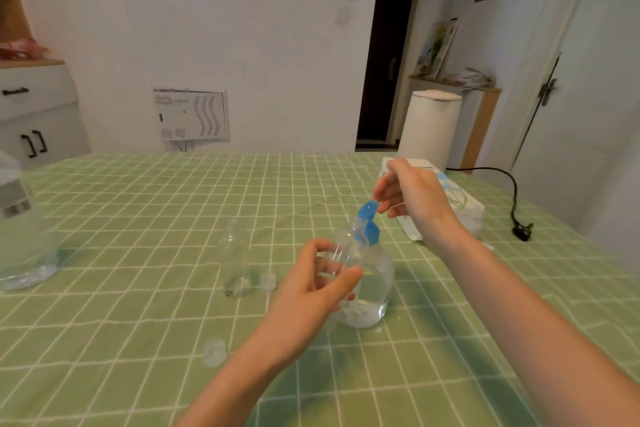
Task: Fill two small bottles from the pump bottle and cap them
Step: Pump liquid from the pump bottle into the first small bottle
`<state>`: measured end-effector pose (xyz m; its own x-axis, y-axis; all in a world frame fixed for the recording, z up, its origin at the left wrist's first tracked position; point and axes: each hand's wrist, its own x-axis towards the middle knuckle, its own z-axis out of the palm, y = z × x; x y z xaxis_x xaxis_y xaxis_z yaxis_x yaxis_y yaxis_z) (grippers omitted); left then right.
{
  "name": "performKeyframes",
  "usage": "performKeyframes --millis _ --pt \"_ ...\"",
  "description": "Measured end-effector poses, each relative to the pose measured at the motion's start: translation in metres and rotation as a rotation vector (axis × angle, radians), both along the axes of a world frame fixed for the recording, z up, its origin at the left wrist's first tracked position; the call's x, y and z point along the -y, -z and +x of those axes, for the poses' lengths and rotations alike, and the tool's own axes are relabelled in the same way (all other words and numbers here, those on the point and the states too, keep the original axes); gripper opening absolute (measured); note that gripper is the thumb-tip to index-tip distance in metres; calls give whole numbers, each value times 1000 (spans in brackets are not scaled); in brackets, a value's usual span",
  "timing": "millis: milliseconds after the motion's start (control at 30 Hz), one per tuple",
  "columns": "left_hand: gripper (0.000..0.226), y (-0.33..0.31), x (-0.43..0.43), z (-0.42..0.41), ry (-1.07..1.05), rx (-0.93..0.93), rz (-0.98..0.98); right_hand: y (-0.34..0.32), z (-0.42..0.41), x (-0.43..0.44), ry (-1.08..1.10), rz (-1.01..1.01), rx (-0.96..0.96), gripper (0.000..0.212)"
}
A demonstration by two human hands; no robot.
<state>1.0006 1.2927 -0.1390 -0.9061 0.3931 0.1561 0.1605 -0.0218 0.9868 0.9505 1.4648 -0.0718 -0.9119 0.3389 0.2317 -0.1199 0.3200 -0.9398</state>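
Green checked cloth with white grid lines covers the surface [138, 204], and on it, right of centre, stands the pump bottle [375, 288], a round clear vessel with a little clear liquid in its base and a blue pump head [367, 222] on top. The right hand [410, 199] reaches over from the right with its fingers bent narrow, fingertips resting on the blue spout's raised end. The left hand [320, 282] is closed around a small clear bottle [348, 248], holding it tilted with its open neck up against the blue pump, directly in front of the pump bottle's body. Whether any liquid is in this small bottle cannot be told.

Left of the held one, a second small clear bottle [236, 256] stands upright on the cloth, uncapped and apparently empty. Just beside its base on the right lies a small clear cap [268, 280]. Another clear cap [214, 352] lies nearer the camera, beside the left forearm.

At the left edge stands a large clear container [22, 239], partly cut off by the frame. Behind the right hand lies a white packet with blue print [462, 210], and beyond it a black cable with a plug [521, 231] rests on the cloth near the far right corner.
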Motion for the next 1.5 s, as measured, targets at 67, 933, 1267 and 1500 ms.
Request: performKeyframes --millis 67,933,1267,1500 --pt "26 -1 0 -2 8 0 5 -4 -10 6 -35 16 52 42" --pt "42 7 -4 -1 -83 -68 105 -7 -49 32 -222 583 550 71" --pt "36 11 -3 0 -23 -51 104 3 -51 30 -221 555 524 67" --pt "26 15 -2 -1 -26 -23 107 10 -50 31 -202 559 489 70"
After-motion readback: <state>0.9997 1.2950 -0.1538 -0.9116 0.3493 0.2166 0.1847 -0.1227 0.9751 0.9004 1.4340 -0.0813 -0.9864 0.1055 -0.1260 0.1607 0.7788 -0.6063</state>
